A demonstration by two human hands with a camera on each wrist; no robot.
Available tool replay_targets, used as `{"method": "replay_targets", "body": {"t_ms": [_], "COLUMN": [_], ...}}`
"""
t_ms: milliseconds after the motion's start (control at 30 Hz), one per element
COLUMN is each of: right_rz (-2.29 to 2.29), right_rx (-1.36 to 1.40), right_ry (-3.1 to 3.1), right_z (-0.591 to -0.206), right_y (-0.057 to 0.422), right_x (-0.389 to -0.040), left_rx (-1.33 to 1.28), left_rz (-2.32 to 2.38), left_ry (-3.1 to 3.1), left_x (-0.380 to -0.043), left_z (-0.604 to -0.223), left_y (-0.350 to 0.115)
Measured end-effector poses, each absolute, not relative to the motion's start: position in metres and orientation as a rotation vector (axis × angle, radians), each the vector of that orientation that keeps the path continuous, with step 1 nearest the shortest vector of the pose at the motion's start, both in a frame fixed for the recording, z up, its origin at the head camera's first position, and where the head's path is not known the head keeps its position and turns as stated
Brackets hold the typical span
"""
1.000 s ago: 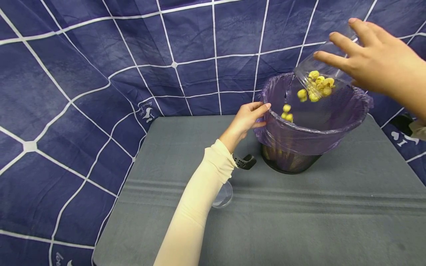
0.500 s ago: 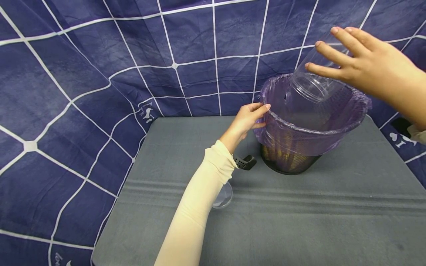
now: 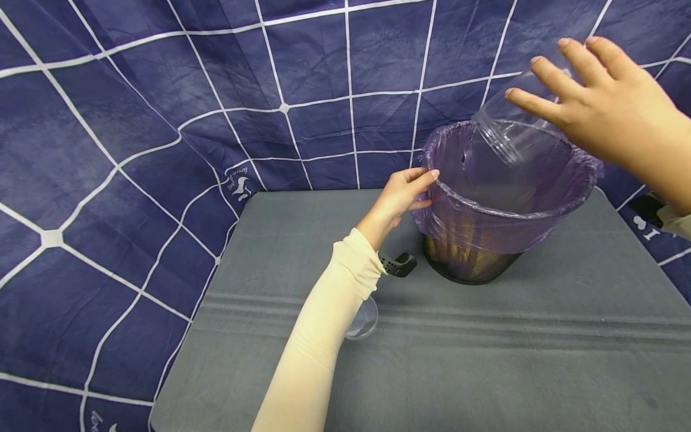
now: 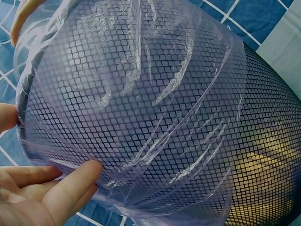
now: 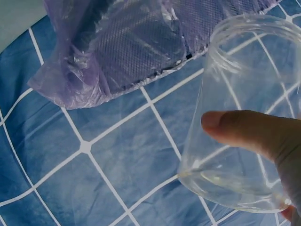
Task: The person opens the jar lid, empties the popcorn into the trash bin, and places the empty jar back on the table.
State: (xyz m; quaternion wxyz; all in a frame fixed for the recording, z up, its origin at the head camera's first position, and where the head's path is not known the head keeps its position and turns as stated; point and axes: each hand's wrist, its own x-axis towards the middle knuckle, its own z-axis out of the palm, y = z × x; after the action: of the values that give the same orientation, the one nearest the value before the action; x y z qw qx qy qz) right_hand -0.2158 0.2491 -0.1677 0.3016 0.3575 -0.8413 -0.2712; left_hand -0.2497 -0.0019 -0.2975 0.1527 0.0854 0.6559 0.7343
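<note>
With its mouth tipped downward, a clear plastic jar (image 3: 499, 141) hangs over the opening of a black mesh trash bin (image 3: 466, 273). My right hand (image 3: 610, 99) grips the jar, its thumb lying along the wall in the right wrist view; no yellow pieces show inside the jar (image 5: 235, 160). My left hand (image 3: 402, 192) pinches the bin's rim at the near left, fingers against the outside. A purple bag (image 3: 486, 225) lines the bin and folds over its rim. Something yellow (image 4: 263, 174) shows through the mesh low in the bin.
A round clear lid (image 3: 364, 318) lies on the grey table (image 3: 459, 372), partly hidden by the left forearm. A blue cloth (image 3: 378, 120) with white lines hangs behind and at the left. A black strap (image 3: 396, 264) sits at the left wrist.
The yellow popcorn-like pieces have fallen from the jar into the bin. My right hand dipped leftward and has come back slightly right with the jar. The left hand stays on the rim.
</note>
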Motion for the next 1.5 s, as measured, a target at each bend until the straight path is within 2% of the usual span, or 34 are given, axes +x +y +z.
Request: {"method": "replay_targets", "body": {"t_ms": [133,300,600,833,1100,1500], "right_rz": [-0.643,-0.525,0.165,0.673,0.988,1.528], "right_rx": [0.837,0.564,0.218,0.151,0.251,0.779], "right_ry": [-2.245,-2.466,-2.783,-2.776,-2.633,-2.265], "right_z": [-0.169,-0.169,-0.167,-0.172,-0.186,-0.223], "right_y": [0.249,0.248,0.248,0.240,0.229,0.204], "right_x": [-0.215,-0.213,-0.209,-0.189,-0.163,-0.121], "left_rx": [0.255,0.253,0.242,0.243,0.247,0.239], "left_rz": [2.118,2.124,2.116,2.134,2.116,2.119], "left_ry": [1.879,1.865,1.870,1.861,1.873,1.872], "left_x": [-0.249,-0.250,-0.250,-0.251,-0.251,-0.252], "left_z": [-0.298,-0.300,-0.301,-0.302,-0.301,-0.301], "left_y": [-0.001,0.001,-0.001,-0.002,-0.004,-0.003]}}
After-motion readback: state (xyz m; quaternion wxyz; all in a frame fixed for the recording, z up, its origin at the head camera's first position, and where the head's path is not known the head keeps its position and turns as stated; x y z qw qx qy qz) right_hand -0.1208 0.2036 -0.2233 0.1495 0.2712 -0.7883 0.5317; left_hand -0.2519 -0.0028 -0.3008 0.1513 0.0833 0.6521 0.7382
